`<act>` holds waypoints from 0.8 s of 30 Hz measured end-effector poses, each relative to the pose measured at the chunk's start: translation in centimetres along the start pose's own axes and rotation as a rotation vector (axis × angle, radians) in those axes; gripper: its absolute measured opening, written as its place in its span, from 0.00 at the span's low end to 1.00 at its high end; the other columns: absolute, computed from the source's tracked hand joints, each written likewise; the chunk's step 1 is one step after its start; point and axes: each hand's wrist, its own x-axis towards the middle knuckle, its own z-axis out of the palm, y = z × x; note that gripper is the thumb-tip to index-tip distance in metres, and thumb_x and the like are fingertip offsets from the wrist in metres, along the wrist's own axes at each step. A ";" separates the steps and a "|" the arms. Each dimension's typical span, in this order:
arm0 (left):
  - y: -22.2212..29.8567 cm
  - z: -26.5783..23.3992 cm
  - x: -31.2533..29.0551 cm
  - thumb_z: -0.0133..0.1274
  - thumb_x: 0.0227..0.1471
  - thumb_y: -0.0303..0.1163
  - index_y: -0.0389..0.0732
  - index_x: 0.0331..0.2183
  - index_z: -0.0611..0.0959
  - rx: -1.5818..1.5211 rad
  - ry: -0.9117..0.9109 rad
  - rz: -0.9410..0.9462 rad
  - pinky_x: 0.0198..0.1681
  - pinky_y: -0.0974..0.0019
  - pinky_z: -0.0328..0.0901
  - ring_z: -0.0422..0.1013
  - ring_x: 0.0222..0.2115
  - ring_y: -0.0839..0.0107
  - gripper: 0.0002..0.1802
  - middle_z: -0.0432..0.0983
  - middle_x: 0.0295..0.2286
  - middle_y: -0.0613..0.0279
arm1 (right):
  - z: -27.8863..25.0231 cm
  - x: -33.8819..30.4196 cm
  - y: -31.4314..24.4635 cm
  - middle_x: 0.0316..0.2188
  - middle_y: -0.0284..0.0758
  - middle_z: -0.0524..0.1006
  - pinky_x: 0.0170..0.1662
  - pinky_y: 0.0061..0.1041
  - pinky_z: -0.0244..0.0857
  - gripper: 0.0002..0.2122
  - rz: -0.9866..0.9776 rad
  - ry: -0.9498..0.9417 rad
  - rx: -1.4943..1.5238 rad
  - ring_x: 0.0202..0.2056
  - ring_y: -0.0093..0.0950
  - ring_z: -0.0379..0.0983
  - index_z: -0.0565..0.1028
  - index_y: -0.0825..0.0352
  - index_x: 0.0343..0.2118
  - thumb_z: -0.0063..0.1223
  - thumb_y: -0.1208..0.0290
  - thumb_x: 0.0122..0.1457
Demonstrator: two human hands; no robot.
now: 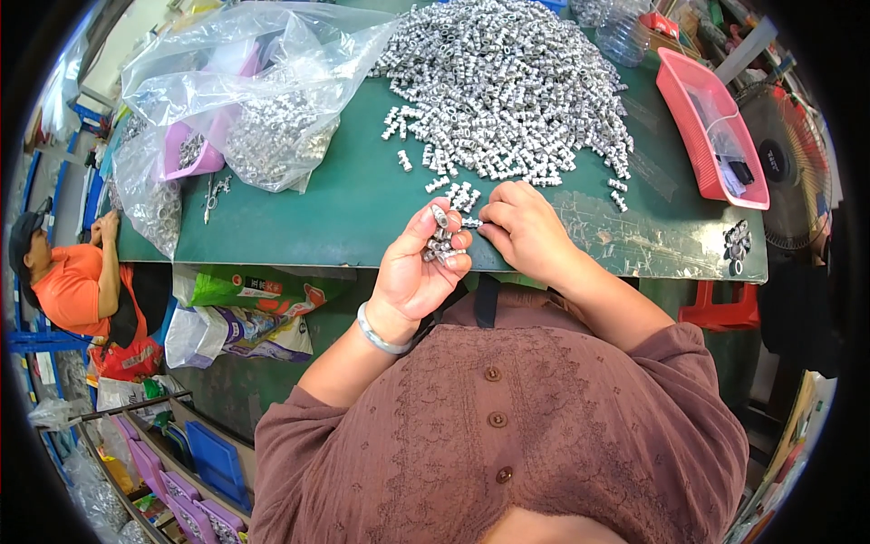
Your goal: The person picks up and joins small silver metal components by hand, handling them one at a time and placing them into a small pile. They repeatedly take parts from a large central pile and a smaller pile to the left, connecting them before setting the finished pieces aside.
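My left hand [410,279] is turned palm up, its fingers curled around several small silver metal fittings [441,247]. One of these fittings stands out near the thumb tip. Just to the right, my right hand [530,228] is closed in a pinch at the table's near side, with a small fitting at its fingertips, partly hidden by them. A few loose fittings [463,196] lie beyond both hands. Behind them spreads a large heap of the same short, ridged, tube-like fittings [507,91] on the green table [299,231].
Clear plastic bags [263,109] of small parts and a purple bin [192,150] sit at the left. A pink basket [716,136] stands at the right beside a fan [784,159]. Dark rings [737,247] lie near the right corner. A person in orange [68,286] sits at far left.
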 end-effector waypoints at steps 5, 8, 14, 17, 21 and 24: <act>0.0 -0.1 0.0 0.42 0.54 0.34 0.44 0.35 0.74 -0.038 0.014 -0.011 0.25 0.74 0.60 0.60 0.28 0.72 0.08 0.65 0.28 0.66 | -0.1 -0.1 0.1 0.25 0.35 0.68 0.36 0.31 0.59 0.04 0.025 0.016 0.042 0.32 0.35 0.64 0.72 0.67 0.22 0.55 0.74 0.42; 0.0 -0.3 0.0 0.42 0.54 0.33 0.43 0.36 0.74 -0.068 -0.001 -0.015 0.25 0.74 0.61 0.61 0.28 0.71 0.08 0.67 0.28 0.65 | -0.1 -0.2 0.1 0.24 0.36 0.68 0.35 0.31 0.59 0.05 0.043 0.044 0.099 0.31 0.36 0.65 0.71 0.67 0.23 0.55 0.76 0.42; 0.1 1.4 -0.4 0.46 0.51 0.34 0.42 0.38 0.72 0.052 0.227 0.046 0.24 0.72 0.61 0.66 0.26 0.70 0.12 0.70 0.27 0.63 | -0.6 -0.3 -0.6 0.24 0.36 0.70 0.31 0.26 0.63 0.05 0.206 0.084 0.429 0.28 0.32 0.69 0.70 0.68 0.26 0.53 0.79 0.45; -0.1 0.8 -0.5 0.47 0.51 0.35 0.42 0.41 0.72 0.140 0.290 0.097 0.24 0.72 0.61 0.67 0.26 0.70 0.15 0.71 0.27 0.62 | -0.8 -0.2 -0.8 0.25 0.36 0.71 0.31 0.23 0.64 0.05 0.190 0.123 0.539 0.28 0.28 0.70 0.70 0.68 0.27 0.53 0.80 0.46; -0.6 0.8 -0.4 0.48 0.51 0.34 0.41 0.42 0.71 0.299 0.234 0.062 0.24 0.74 0.61 0.66 0.27 0.72 0.15 0.71 0.28 0.63 | -1.0 0.0 -1.1 0.26 0.35 0.72 0.32 0.22 0.64 0.06 0.021 0.185 0.500 0.29 0.28 0.70 0.69 0.68 0.27 0.53 0.82 0.45; -1.0 1.1 -0.5 0.49 0.51 0.31 0.41 0.41 0.71 0.373 0.209 0.078 0.24 0.75 0.60 0.66 0.27 0.74 0.14 0.72 0.27 0.63 | -1.1 -0.1 -1.4 0.26 0.35 0.72 0.32 0.23 0.64 0.08 -0.005 0.188 0.514 0.30 0.28 0.70 0.69 0.68 0.27 0.53 0.84 0.43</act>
